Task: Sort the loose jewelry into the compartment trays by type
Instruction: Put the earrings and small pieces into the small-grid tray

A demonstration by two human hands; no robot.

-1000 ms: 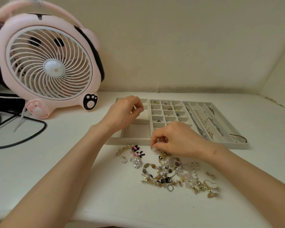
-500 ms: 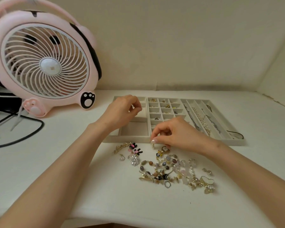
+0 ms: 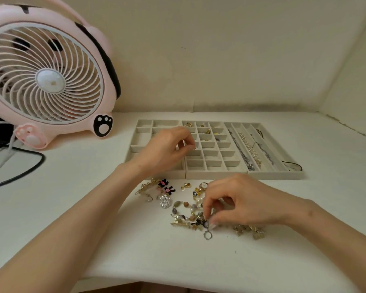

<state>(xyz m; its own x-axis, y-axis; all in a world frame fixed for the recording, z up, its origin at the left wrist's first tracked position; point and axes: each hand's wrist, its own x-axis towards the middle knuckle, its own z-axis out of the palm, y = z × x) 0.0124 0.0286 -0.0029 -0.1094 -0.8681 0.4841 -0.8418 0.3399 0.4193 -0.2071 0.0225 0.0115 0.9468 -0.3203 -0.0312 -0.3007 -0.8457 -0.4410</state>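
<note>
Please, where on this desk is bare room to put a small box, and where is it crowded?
Free: the desk between the fan and the left forearm; the front strip below the jewelry pile; the corner right of the trays. Crowded: before the trays, where the right hand picks at the pile.

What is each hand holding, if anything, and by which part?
Cannot be told. The right hand dips its fingertips into the jewelry pile, grip unclear; the left hand curls above the compartment trays, hiding any item.
</note>
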